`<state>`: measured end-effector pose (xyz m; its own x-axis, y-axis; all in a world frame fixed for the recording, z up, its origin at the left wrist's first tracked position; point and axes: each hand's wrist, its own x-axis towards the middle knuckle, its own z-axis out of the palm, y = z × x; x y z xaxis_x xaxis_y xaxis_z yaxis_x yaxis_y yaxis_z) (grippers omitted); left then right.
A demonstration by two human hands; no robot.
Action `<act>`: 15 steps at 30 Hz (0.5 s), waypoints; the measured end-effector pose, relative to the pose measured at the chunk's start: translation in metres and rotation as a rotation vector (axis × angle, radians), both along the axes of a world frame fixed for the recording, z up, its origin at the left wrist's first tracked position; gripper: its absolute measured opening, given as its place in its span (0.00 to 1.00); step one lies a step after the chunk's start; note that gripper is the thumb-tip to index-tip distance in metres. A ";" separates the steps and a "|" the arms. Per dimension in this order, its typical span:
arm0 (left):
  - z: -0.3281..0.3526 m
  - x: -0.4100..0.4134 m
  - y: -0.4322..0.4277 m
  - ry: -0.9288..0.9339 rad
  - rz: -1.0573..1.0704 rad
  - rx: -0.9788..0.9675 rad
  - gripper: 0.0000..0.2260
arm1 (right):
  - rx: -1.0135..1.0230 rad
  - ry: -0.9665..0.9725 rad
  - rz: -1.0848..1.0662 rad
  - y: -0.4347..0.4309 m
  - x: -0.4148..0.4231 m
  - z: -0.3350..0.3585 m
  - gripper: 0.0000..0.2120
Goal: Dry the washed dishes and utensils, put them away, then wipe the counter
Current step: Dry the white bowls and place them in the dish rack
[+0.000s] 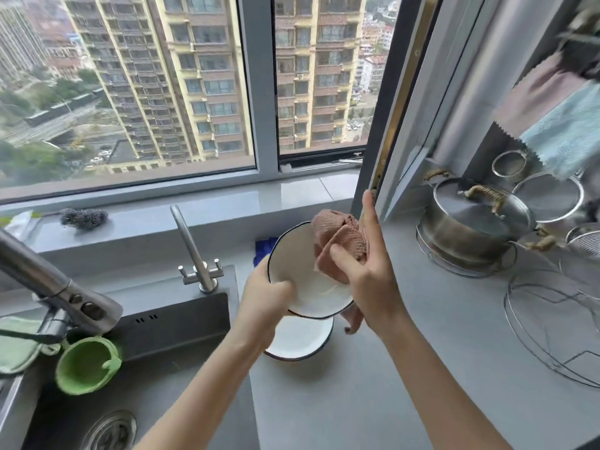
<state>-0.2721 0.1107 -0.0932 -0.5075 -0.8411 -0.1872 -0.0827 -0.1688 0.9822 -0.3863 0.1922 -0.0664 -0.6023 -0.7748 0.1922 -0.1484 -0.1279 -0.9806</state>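
No lettering, label, brand name or number can be read anywhere in this kitchen view. The tower blocks (181, 76) beyond the window (259, 92) are too distant and blurred to show any sign.

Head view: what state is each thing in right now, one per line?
Held bowl: tilted, lifted, gripped by left hand.
Pink cloth: bunched, pressed into the held bowl by right hand.
Second bowl: upright on the counter.
Steel pot: lid on.
Tap: no water running.
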 end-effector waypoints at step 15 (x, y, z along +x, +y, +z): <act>0.005 -0.023 -0.009 -0.276 0.011 -0.336 0.07 | 0.312 -0.221 0.050 -0.017 -0.041 -0.006 0.42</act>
